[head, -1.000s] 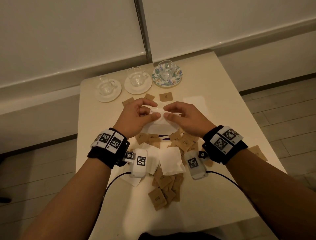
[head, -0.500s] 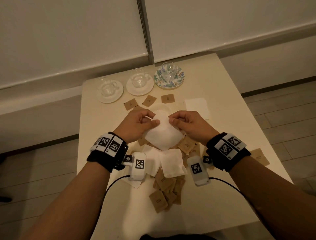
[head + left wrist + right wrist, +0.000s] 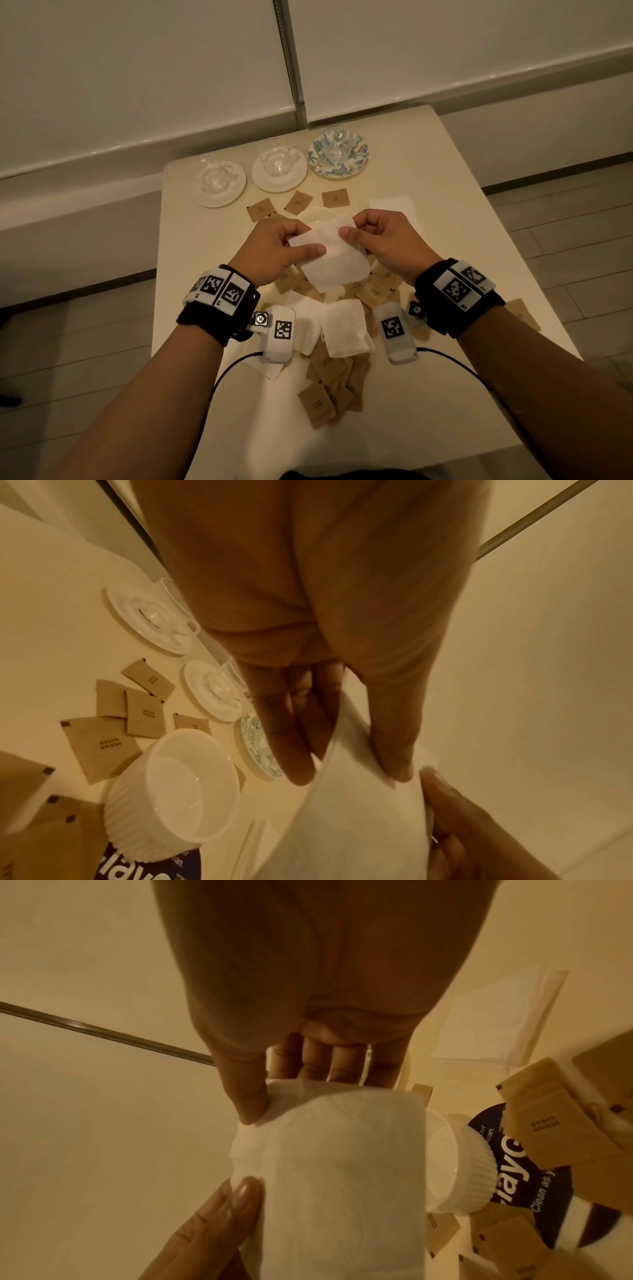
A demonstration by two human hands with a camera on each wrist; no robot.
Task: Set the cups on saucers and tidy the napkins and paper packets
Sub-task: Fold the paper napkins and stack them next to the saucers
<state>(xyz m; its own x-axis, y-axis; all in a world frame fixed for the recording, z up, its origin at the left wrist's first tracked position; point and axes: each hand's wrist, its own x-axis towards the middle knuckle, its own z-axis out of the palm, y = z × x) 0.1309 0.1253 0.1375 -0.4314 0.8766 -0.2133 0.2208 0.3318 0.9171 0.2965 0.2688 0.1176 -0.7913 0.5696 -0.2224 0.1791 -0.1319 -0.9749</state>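
Observation:
Both hands hold one white napkin [image 3: 334, 265] above the table's middle. My left hand [image 3: 291, 245] pinches its left edge between thumb and fingers, seen close in the left wrist view on the napkin [image 3: 356, 818]. My right hand [image 3: 363, 233] pinches its upper right corner, and the napkin [image 3: 342, 1177] hangs below it in the right wrist view. Three glass cups stand on saucers at the back: left cup [image 3: 215, 174], middle cup [image 3: 277, 159], right cup [image 3: 337, 142] on a flowered saucer [image 3: 358, 161]. Brown paper packets [image 3: 329, 377] lie scattered below the hands, with more napkins [image 3: 344, 327].
A white ribbed bowl [image 3: 178, 796] sits under the held napkin, beside a dark blue printed packet [image 3: 517, 1183]. A folded napkin [image 3: 397, 205] lies at the right of the bowl. Three packets [image 3: 299, 202] lie in front of the saucers. The table [image 3: 445, 192] ends near the wall.
The napkin has been unfolded and lifted. Both hands have drawn slightly apart along its upper edge, and it now hangs lower and flatter between them.

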